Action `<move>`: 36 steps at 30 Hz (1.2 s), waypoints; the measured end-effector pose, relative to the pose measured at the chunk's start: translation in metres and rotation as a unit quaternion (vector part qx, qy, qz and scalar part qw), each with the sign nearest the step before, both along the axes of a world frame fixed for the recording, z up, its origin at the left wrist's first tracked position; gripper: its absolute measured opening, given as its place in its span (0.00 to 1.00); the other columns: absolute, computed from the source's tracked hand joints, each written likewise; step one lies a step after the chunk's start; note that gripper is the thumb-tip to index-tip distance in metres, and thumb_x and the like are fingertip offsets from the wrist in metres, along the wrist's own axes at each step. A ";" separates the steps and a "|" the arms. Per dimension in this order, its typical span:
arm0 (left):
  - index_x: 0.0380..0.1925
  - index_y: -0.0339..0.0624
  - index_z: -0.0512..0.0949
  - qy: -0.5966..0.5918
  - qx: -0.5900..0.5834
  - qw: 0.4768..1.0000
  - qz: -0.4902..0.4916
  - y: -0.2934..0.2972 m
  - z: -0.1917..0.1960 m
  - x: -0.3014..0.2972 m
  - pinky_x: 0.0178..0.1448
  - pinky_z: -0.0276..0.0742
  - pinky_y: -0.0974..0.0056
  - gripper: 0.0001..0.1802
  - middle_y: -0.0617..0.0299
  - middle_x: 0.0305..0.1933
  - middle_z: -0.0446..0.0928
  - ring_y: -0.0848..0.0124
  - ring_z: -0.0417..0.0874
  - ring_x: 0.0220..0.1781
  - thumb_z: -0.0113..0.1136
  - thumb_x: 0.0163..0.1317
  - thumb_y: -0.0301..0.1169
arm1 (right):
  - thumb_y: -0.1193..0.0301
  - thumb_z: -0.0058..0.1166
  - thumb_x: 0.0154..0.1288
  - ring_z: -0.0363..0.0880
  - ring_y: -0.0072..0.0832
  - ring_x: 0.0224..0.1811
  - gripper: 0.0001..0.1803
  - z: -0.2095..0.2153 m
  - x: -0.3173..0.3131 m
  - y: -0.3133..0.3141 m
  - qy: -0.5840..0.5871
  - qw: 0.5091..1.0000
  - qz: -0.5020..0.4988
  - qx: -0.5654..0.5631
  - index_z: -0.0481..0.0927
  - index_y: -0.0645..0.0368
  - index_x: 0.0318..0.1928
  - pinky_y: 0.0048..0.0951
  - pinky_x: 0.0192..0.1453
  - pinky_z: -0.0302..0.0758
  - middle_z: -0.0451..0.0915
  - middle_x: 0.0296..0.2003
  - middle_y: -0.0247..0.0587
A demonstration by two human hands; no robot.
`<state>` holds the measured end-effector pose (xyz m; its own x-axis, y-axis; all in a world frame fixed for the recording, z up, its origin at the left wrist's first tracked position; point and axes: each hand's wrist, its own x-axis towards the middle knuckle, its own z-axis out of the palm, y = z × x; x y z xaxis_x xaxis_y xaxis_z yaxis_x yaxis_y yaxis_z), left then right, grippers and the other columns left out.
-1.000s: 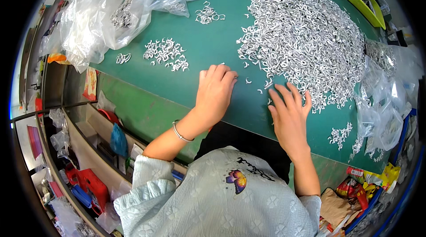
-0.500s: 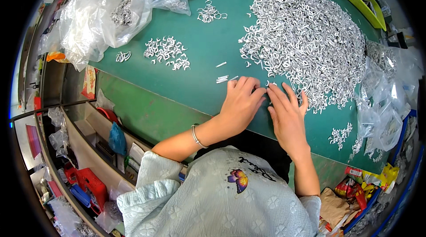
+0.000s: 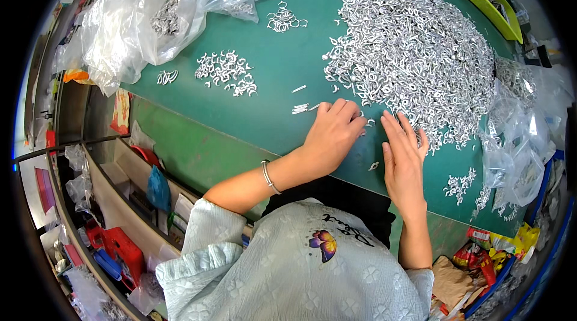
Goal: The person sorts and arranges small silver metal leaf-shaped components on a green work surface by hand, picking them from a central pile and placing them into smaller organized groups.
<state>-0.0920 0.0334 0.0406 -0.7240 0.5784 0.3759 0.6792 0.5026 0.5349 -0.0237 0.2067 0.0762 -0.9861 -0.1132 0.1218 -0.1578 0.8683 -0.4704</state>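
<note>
A big heap of small silver metal pieces (image 3: pixel 415 56), many of them curved, covers the right part of the green table (image 3: pixel 282 68). At the heap's near left edge, my left hand (image 3: pixel 336 131) has its fingers curled in and pressed together; a bit of silver shows by the fingertips, too small to name. My right hand (image 3: pixel 406 155) rests flat with its fingers stretched out, the tips touching the near edge of the heap. Between the hands lies a loose silver piece (image 3: pixel 370 122). Another small eye-shaped piece (image 3: pixel 374 166) sits beside my right thumb.
Left of the heap are short silver bars (image 3: pixel 300 108), a pile of crescent pieces (image 3: pixel 223 70), oval rings (image 3: pixel 167 77) and larger open rings (image 3: pixel 285 18). Clear plastic bags (image 3: pixel 144 20) stand far left, others (image 3: pixel 520 140) at right. A yellow-green basket (image 3: pixel 494 5) sits far right.
My right hand has moved right, away from the left hand, and the eye-shaped piece now shows between them. The left hand has shifted slightly right, its fingers curling tighter.
</note>
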 end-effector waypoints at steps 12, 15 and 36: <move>0.34 0.42 0.77 0.003 -0.019 0.987 0.162 -0.052 0.001 0.018 0.44 0.62 0.59 0.11 0.62 0.39 0.72 0.62 0.73 0.43 0.67 0.51 0.20 | 0.73 0.57 0.64 0.61 0.42 0.72 0.23 0.006 -0.004 -0.012 -0.011 0.997 0.080 0.014 0.74 0.60 0.60 0.58 0.72 0.51 0.70 0.65 0.40; 0.37 0.42 0.78 -0.025 -0.002 0.983 0.180 -0.052 0.006 0.018 0.51 0.62 0.57 0.13 0.59 0.47 0.71 0.59 0.72 0.51 0.67 0.51 0.21 | 0.66 0.62 0.61 0.54 0.41 0.75 0.29 -0.002 0.002 -0.027 -0.047 0.979 0.182 0.074 0.72 0.60 0.62 0.64 0.73 0.50 0.62 0.71 0.37; 0.48 0.42 0.77 -0.002 -0.037 0.995 0.098 -0.060 0.011 -0.039 0.58 0.64 0.56 0.17 0.56 0.54 0.72 0.56 0.73 0.57 0.62 0.57 0.21 | 0.64 0.60 0.63 0.58 0.39 0.74 0.26 0.003 -0.039 0.010 -0.045 0.983 0.160 0.081 0.75 0.60 0.61 0.53 0.75 0.53 0.68 0.67 0.39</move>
